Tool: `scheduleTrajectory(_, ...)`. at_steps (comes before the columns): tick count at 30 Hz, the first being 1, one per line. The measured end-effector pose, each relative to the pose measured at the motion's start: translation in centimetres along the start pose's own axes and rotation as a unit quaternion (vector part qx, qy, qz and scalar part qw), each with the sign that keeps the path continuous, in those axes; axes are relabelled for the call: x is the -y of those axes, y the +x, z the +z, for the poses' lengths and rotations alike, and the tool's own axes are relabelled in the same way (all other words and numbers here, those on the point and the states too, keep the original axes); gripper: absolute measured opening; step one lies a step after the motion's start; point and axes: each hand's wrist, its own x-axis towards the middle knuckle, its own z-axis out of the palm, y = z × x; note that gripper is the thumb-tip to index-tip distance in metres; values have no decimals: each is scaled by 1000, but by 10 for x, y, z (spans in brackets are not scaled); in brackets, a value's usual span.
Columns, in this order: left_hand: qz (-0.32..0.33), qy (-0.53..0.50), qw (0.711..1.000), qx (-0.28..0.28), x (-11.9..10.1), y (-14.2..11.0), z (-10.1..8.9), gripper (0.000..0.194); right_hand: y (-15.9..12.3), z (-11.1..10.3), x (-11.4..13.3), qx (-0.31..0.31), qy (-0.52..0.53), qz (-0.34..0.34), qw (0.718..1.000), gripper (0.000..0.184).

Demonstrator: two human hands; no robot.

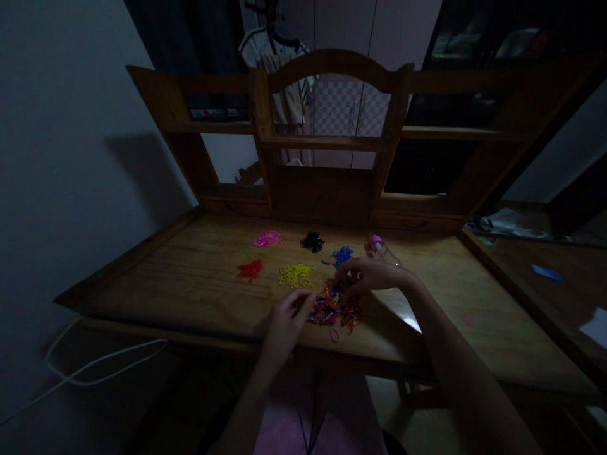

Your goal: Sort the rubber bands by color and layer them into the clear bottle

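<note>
While the mixed pile of coloured bands [332, 308] lies at the desk's [190, 272] near edge, its left side is met by the left hand's [291, 309] pinched fingertips; the right hand [365, 276] is held above, fingers curled, their grip indeterminable.

Pale pink garment [344, 398], brighter pink patches [284, 433]; dark lines [319, 430], perhaps cords.

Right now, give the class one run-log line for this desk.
left hand: at mixed pile | right hand: over pile's far side | sorted: pink, black, blue, red, yellow
</note>
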Motion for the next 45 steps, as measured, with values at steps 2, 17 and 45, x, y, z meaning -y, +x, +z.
scheduleTrajectory(2, 2, 5, 1000, 0, -1, 0, 0, 28, 2, 3, -2, 0, 11, 8, 1000, 40)
scheduleTrajectory(17, 0, -8, 1000, 9, -3, -1, 0, 27, 5, 2, 7, -34, 25, -22, 999, 21)
scheduleTrajectory(45, 148, 319, 932, 90, -15, 34, 23, 37, 9, -1, -14, -48, 80, 5, 996, 37)
